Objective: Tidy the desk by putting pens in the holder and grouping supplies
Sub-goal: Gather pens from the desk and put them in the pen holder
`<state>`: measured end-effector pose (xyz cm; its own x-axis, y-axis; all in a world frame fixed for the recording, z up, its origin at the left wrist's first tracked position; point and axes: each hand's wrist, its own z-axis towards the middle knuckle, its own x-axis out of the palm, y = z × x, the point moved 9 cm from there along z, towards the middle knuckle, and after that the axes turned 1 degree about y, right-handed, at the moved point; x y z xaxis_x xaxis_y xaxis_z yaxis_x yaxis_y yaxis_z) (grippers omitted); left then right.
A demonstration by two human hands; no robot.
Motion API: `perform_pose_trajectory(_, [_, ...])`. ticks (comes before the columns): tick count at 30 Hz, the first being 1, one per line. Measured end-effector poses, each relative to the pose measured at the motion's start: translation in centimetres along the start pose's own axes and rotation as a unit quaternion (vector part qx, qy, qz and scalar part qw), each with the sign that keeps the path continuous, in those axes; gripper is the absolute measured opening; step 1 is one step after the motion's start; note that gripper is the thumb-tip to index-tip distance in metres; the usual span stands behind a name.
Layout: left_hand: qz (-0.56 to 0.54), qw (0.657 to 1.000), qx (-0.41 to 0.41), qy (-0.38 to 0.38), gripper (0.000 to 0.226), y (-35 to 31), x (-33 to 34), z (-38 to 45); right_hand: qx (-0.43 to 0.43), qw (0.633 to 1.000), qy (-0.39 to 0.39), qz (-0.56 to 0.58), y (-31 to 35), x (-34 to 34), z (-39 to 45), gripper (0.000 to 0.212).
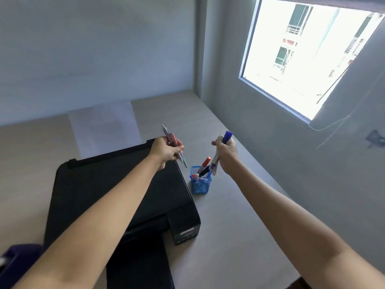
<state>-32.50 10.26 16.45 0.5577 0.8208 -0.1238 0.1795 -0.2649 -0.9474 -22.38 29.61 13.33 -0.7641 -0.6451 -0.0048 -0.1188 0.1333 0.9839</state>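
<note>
1. Two hands are raised over the desk (229, 215) in the head view, the only view given, each closed around pens.
2. Left hand (165, 152) grips a small bundle of pastel pens (173, 142), tips slanting down toward the holder; it hangs above the far corner of the black printer (116, 195).
3. Right hand (226, 155) clasps a blue-capped marker (227, 137) and a pale pen whose lower end sits just over the holder's rim.
4. Blue mesh holder (200, 185) stands on the desk just beside the printer and already contains several markers, one red-capped (206, 161).
5. Progress, as I judge it: partly done. Some pens are stowed; both handfuls remain to go in.
6. No loose pens show on the visible desk; a sheet of paper (104, 126) lies behind the printer, and grouping other supplies appears undone.
</note>
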Motion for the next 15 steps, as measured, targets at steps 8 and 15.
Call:
perform_pose_trajectory(8, [0.079, 0.993, -0.081, -0.022, 0.022, 6.0, 4.8, 7.8, 0.048, 0.999, -0.008, 0.016, -6.0, 0.3, 3.5, 0.006])
perform_pose_trajectory(15, [0.175, 0.979, -0.100, 0.018, 0.015, 8.5, 7.2, 10.4, 0.012, 0.992, 0.060, -0.106, -10.4, 0.0, 4.0, 0.008])
